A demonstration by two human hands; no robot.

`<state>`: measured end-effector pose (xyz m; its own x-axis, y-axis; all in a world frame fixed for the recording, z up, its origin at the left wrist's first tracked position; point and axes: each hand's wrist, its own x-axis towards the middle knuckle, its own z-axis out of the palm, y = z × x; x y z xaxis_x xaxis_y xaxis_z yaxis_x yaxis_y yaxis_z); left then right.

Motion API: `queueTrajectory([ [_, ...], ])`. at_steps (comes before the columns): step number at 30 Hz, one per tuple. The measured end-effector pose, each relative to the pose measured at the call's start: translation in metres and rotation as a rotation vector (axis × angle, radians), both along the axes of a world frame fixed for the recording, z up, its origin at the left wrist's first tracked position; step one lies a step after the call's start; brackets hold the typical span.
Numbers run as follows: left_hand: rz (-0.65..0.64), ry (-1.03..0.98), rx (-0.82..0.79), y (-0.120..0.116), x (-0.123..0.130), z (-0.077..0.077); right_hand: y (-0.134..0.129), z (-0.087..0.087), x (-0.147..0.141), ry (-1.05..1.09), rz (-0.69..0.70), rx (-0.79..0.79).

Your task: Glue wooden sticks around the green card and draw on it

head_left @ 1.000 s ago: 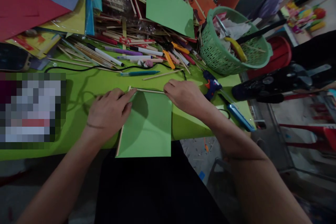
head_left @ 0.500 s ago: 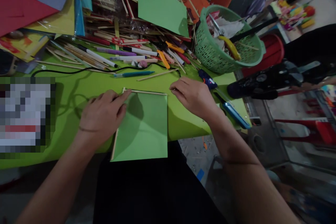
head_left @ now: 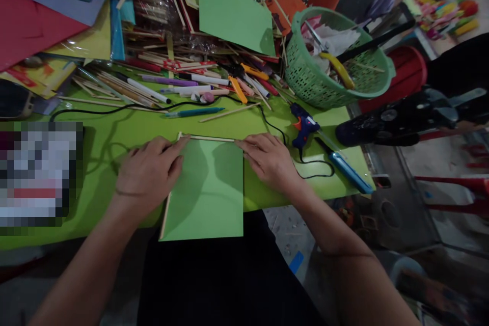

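Note:
A green card (head_left: 208, 188) lies at the table's front edge and overhangs it towards my lap. One thin wooden stick (head_left: 214, 138) runs along its top edge, and another stick (head_left: 165, 211) lines its left side. My left hand (head_left: 148, 165) rests over the upper left corner, its index finger stretched onto the top stick and its thumb apart. At the other corner, my right hand (head_left: 269, 160) lays extended fingertips on the stick's right end. Neither hand is wrapped round anything. A dark blue glue gun (head_left: 303, 125) lies just right of my right hand.
A blue-handled cutter (head_left: 349, 170) lies near the table's right end. Behind it stands a green basket (head_left: 328, 81) of tools and scraps. Pens, sticks and a green sheet (head_left: 235, 12) crowd the back. The glue gun's black cord (head_left: 271, 125) crosses the table.
My right hand has moved down and left, from beside the card onto the stick's right end, and its fingers have straightened. My left hand stays at the corner. The view has shifted slightly.

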<state>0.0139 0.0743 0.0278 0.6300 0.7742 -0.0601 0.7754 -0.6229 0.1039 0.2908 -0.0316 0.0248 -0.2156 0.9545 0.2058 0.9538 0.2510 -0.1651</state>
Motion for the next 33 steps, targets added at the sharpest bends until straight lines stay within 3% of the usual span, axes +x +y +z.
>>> queueTrajectory([
  [12,-0.032,-0.034,0.03,0.0006,-0.0038,-0.0024,0.0008,0.004,-0.0022,-0.017,-0.02,-0.144],
  [33,-0.054,-0.033,0.035,-0.0024,-0.0047,-0.0028,-0.0011,0.004,-0.0056,-0.008,-0.02,-0.123],
])
